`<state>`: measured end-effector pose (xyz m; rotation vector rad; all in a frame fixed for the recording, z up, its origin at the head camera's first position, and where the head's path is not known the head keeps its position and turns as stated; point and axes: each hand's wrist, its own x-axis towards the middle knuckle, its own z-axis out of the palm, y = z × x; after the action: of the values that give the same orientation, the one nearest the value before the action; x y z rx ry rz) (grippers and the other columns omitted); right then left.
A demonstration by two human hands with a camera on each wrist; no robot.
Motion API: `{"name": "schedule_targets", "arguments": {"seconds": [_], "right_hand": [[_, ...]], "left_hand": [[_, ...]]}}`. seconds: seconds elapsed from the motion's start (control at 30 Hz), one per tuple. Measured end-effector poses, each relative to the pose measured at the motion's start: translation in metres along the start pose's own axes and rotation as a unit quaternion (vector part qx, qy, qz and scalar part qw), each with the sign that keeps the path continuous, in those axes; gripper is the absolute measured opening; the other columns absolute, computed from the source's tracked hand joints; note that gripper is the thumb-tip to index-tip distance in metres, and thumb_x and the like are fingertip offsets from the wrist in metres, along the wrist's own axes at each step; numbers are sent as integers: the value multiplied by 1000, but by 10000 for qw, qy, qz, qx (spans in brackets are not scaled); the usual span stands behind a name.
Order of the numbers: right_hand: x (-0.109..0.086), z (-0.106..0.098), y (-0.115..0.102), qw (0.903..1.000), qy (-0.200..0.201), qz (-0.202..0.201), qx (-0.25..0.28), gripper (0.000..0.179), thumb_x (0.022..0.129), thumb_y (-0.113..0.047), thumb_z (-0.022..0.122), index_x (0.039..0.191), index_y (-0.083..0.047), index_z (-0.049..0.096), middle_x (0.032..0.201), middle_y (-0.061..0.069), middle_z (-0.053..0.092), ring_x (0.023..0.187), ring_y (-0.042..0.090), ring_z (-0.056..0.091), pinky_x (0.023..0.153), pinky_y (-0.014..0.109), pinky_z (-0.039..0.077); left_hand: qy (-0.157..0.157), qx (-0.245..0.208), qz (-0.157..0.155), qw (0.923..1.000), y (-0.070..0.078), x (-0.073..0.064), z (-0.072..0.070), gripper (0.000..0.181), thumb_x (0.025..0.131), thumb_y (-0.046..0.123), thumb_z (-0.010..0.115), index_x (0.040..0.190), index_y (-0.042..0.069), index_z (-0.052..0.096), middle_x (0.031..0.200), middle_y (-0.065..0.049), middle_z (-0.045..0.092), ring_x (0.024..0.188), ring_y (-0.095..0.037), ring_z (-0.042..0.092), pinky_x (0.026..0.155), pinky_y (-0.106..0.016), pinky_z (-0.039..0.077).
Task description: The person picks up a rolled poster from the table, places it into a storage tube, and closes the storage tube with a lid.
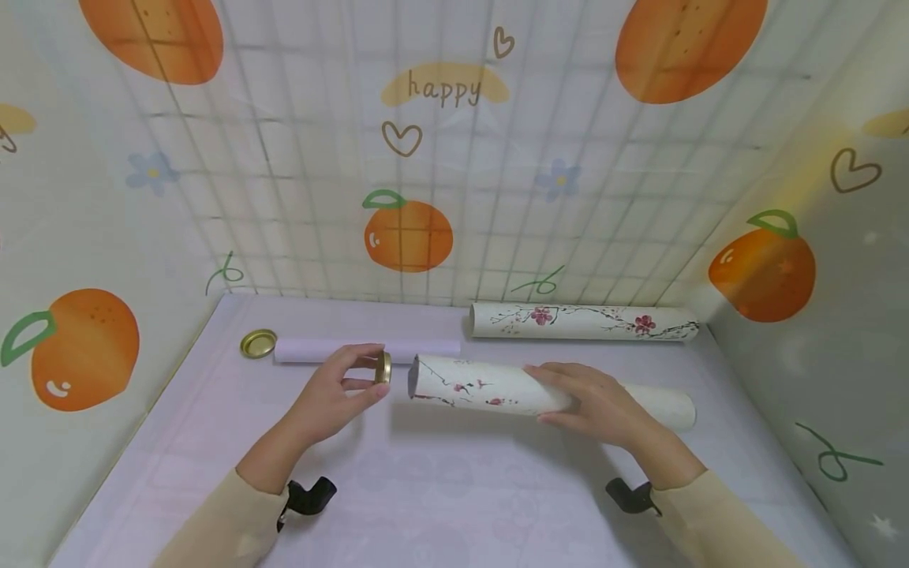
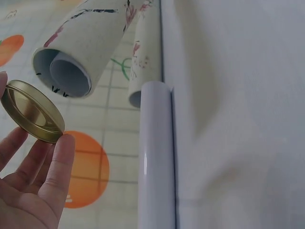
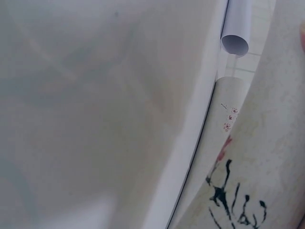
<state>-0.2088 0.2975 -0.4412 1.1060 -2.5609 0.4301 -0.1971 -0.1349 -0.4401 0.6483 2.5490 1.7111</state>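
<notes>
My left hand (image 1: 344,394) pinches a gold metal lid (image 1: 383,368) upright by its rim, just left of a cardboard tube's open end. That white tube (image 1: 465,386), painted with blossom branches, lies across the middle in my right hand (image 1: 592,398), which grips it from above. In the left wrist view a roll of white paper (image 2: 69,74) shows inside the tube (image 2: 95,33), and the hollow side of the lid (image 2: 35,112) is visible. The right wrist view has the tube (image 3: 267,143) large at its right edge, with most of the hand out of frame.
A second gold lid (image 1: 258,343) lies at the back left of the table (image 1: 440,497). Beside it is a rolled sheet of white paper (image 1: 426,347). Another blossom-painted tube (image 1: 582,322) rests along the back right, against a grid wall under an orange-print cloth (image 1: 327,158).
</notes>
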Motion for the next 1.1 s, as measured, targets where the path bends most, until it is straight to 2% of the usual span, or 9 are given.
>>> {"name": "schedule_targets", "arguments": {"seconds": [0.4, 0.73, 0.9, 1.1], "right_hand": [[1, 0, 1, 10000, -24, -25, -9, 80, 74, -38, 88, 145, -26, 54, 129, 1, 65, 115, 24, 62, 94, 44, 53], [-2, 3, 1, 10000, 22, -4, 21, 79, 74, -39, 88, 145, -26, 55, 130, 0, 64, 116, 24, 62, 95, 44, 52], [-2, 5, 1, 10000, 36, -75, 29, 80, 73, -39, 89, 145, -25, 56, 130, 1, 65, 115, 24, 62, 95, 44, 52], [-2, 5, 2, 9998, 47, -147, 103, 80, 72, -36, 90, 144, -24, 57, 130, 1, 65, 116, 23, 62, 97, 41, 51]], "left_hand": [[-179, -116, -192, 9996, 2, 10, 15, 61, 91, 27, 76, 144, 11, 50, 137, -4, 54, 125, -24, 54, 97, -30, 54], [-342, -342, -238, 9985, -1, 15, 22, 63, 91, 34, 76, 144, 13, 50, 139, -2, 52, 125, -22, 54, 95, -27, 54], [-425, -356, -220, 9982, -1, 16, 25, 65, 91, 33, 76, 145, 9, 49, 141, -4, 51, 126, -24, 53, 95, -29, 54], [-470, -335, -214, 9981, -2, 16, 28, 63, 90, 30, 77, 144, 12, 50, 141, -5, 52, 126, -24, 54, 95, -28, 55]]}}
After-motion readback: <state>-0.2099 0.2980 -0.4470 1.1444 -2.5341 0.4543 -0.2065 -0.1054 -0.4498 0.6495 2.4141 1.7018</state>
